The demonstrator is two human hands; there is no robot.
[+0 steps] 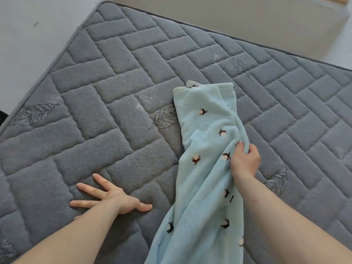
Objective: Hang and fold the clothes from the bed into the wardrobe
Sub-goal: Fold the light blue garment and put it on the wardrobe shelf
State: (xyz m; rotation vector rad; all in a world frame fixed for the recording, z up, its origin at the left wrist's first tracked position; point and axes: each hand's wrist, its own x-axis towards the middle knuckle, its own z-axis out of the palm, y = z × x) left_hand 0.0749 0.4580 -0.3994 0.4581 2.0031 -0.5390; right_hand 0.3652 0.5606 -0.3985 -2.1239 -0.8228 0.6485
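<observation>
A: Why is the right hand (244, 161) bunching the pale blue fleece garment (205, 149)?

B: Its fingers (240, 147) are clamped on a fold, probably to lift it off the bed (114, 92). It lies around 5 o'clock.

A: And the left hand (114, 199)?

B: At 7 o'clock, fingers spread flat, likely bracing. Grey quilted surface; pale floor (228, 14) at 12.
</observation>
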